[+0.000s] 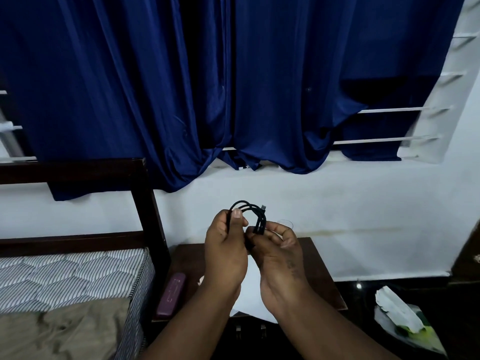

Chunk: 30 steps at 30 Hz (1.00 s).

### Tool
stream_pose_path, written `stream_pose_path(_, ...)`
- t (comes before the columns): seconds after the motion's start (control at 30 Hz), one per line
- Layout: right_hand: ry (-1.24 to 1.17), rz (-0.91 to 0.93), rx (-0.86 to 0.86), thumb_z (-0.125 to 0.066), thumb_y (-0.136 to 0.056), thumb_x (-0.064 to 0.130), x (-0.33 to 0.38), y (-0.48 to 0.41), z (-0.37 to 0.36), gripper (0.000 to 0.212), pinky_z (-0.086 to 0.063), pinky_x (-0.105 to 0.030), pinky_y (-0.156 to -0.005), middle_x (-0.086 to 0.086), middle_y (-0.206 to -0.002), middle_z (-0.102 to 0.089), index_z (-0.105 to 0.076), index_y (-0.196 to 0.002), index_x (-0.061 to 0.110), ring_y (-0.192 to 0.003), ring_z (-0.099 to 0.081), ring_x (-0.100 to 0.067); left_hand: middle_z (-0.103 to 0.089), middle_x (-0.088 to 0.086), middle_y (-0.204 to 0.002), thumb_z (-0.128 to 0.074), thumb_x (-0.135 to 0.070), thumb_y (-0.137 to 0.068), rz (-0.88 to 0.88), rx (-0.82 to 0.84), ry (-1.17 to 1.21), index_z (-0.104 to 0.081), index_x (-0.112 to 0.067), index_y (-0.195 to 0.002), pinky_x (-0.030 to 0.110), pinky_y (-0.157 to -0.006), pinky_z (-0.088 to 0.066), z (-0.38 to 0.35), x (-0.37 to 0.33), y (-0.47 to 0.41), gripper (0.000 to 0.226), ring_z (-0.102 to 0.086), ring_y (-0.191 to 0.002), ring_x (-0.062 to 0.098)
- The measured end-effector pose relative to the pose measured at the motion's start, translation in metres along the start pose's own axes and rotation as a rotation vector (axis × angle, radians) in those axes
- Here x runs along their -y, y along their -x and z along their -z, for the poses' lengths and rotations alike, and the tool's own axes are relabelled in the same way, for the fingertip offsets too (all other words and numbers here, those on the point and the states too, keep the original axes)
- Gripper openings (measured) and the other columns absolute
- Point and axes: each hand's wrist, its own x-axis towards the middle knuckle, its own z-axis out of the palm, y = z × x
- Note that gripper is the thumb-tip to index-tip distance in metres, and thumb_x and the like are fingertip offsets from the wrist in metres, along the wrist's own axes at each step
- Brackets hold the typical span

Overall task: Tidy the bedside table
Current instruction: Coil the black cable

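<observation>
Black cable (248, 209), looped into a coil, arches between both raised hands. The left hand (224, 246) clamps one side under its thumb against curled fingers. The right hand (279, 252) pinches the other side. Below the fingers lies the wooden bedside table (320, 276).

In my feed the dark wooden bedside table (320, 266) sits at 6 o'clock, with the purple oblong case (171, 294) on its 9 o'clock edge. Above it, the left hand (226, 245) and right hand (280, 253) grip the coiled black cable (248, 204). The striped quilted mattress (78, 274) lies at 8 o'clock and the crumpled white plastic bag (394, 307) at 4.
</observation>
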Motion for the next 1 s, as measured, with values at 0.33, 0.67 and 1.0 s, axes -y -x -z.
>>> stream_pose_path(0.33, 0.009, 0.098, 0.048, -0.068, -0.088, -0.011, 0.001, -0.001, 0.000, 0.046, -0.058, -0.037, -0.077, -0.013, -0.091, -0.074, -0.053, -0.122, 0.016, -0.074, -0.074, -0.024, -0.060, 0.003, -0.062, -0.051, -0.035, -0.105, -0.025, 0.004, -0.160, -0.060, -0.017, -0.082, 0.028, -0.049, -0.045, 0.012, -0.003, -0.009, 0.032, -0.057, -0.056, 0.019)
stream_pose_path(0.67, -0.007, -0.073, 0.210, -0.057, -0.096, -0.005, 0.010, -0.005, -0.001, 0.039, -0.050, -0.042, -0.080, -0.011, -0.083, -0.065, -0.053, -0.127, 0.020, -0.062, -0.060, -0.016, -0.061, 0.006, -0.066, -0.052, -0.052, -0.094, -0.079, 0.003, -0.226, -0.057, -0.020, -0.076, 0.058, -0.060, -0.053, 0.019, 0.002, -0.015, 0.037, -0.056, -0.063, 0.029)
stream_pose_path(1.0, 0.332, 0.072, 0.289, -0.071, -0.085, -0.009, 0.006, -0.014, 0.006, 0.024, -0.058, -0.043, -0.079, -0.012, -0.088, -0.070, -0.063, -0.107, -0.003, -0.082, -0.068, -0.029, -0.055, -0.011, -0.057, -0.049, -0.028, -0.106, -0.237, -0.108, -0.199, -0.055, -0.017, -0.078, 0.033, -0.049, -0.051, 0.014, -0.003, -0.008, 0.031, -0.052, -0.053, 0.005)
